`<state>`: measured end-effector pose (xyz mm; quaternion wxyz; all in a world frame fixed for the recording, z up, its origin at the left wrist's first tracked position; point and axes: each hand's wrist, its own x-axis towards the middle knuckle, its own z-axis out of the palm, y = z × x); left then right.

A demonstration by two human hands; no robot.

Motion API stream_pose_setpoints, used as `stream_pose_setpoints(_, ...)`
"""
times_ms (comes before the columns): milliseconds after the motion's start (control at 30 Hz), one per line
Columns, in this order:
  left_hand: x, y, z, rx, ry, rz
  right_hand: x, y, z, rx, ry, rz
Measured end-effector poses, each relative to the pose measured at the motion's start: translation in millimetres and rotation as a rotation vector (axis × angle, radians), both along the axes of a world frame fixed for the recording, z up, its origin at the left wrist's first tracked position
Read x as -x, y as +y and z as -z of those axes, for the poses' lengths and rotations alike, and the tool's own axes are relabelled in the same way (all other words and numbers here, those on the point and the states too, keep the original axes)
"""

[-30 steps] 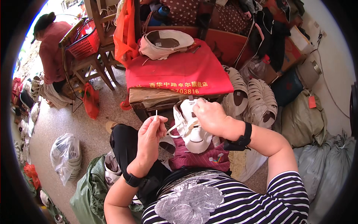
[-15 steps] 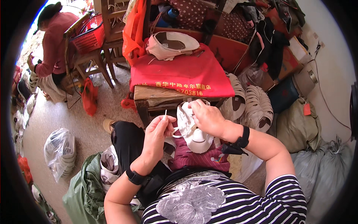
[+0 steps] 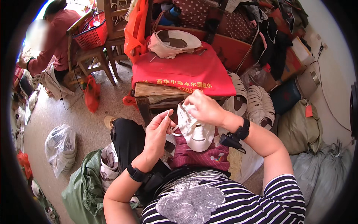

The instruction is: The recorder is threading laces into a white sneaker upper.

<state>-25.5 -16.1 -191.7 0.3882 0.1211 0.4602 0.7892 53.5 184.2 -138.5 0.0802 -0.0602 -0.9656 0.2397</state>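
The right hand grasped the top of a white shoe upper held over the lap; the left hand, just left of it, pinched a thin needle. Directly beyond the grip, a red cloth with yellow lettering overhung a wooden stool. Bare floor lay farther left, near a clear plastic bag.
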Motion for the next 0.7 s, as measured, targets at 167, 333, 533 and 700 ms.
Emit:
stream_pose_setpoints(167,-1.5,5.2,4.6,0.045,0.144,0.043,-6.2,6.9,19.7,-0.221,0.068,-0.132)
stream_pose_setpoints(333,-0.5,22.8,32.4,0.174,0.446,0.052,35.7,-15.0,-25.5,0.004,0.323,-0.340)
stream_pose_setpoints(533,-2.9,46.7,23.6,0.420,1.152,0.168,55.6,-72.0,-127.5,0.431,0.724,-0.654)
stream_pose_setpoints(700,-2.1,64.5,14.4,0.511,1.337,0.120,28.0,-51.8,-123.7,0.973,0.284,-0.547)
